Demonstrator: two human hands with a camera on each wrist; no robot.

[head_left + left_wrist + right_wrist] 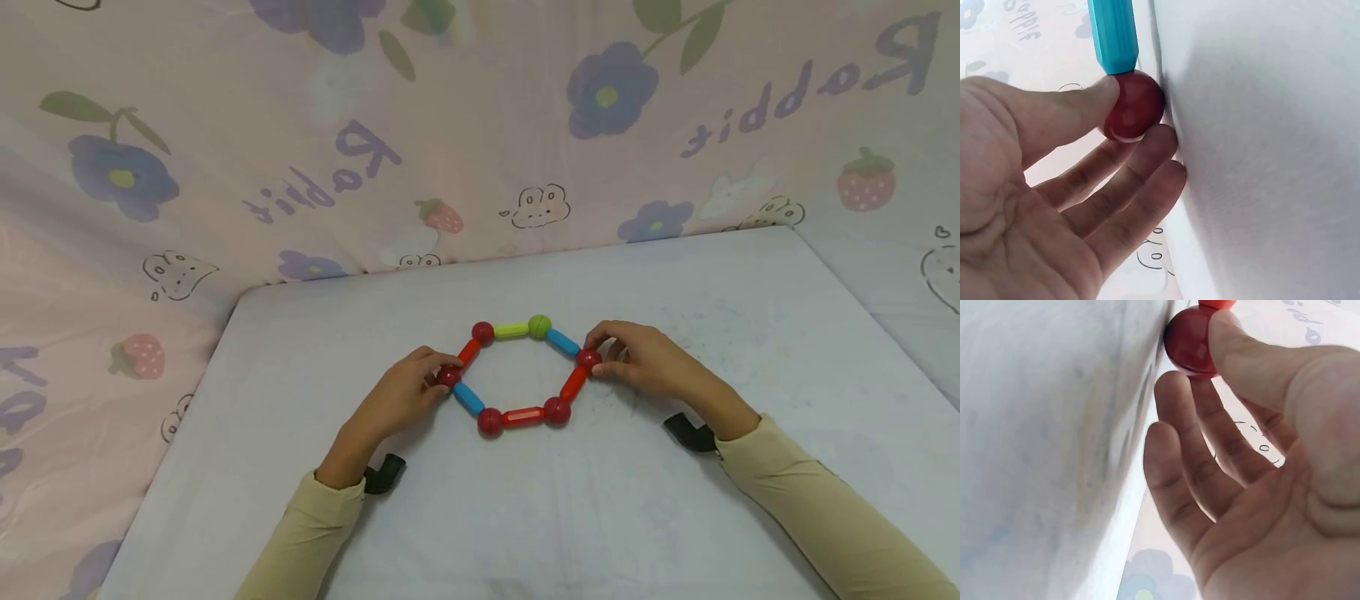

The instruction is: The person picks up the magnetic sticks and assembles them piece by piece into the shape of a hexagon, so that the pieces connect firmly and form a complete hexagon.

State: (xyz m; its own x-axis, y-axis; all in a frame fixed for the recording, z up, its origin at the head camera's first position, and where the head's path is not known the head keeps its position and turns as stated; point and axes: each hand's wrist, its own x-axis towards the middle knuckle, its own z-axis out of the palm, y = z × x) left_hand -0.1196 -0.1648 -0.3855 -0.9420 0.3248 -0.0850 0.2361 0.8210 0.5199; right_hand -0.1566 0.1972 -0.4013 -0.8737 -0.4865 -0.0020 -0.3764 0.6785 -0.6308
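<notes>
A six-sided ring of toy rods and balls lies flat on the white table. Its left corner is a red ball (1137,106), which my left hand (405,392) pinches between thumb and fingers. Opposite it, my right hand (643,358) pinches the red ball (1190,340) at the right corner. Along the far side, a yellow-green rod (512,330) joins a red ball (483,333) to a green ball (539,326). A red rod (522,417) links two red balls on the near side. Blue rods (562,342) and red rods (574,385) form the slanted sides.
The white table (570,517) has its far edge against a pink printed cloth (480,125) that hangs behind and at the left. Black curved pieces, one at the left wrist (385,475) and one at the right wrist (688,433), stick out near the sleeves.
</notes>
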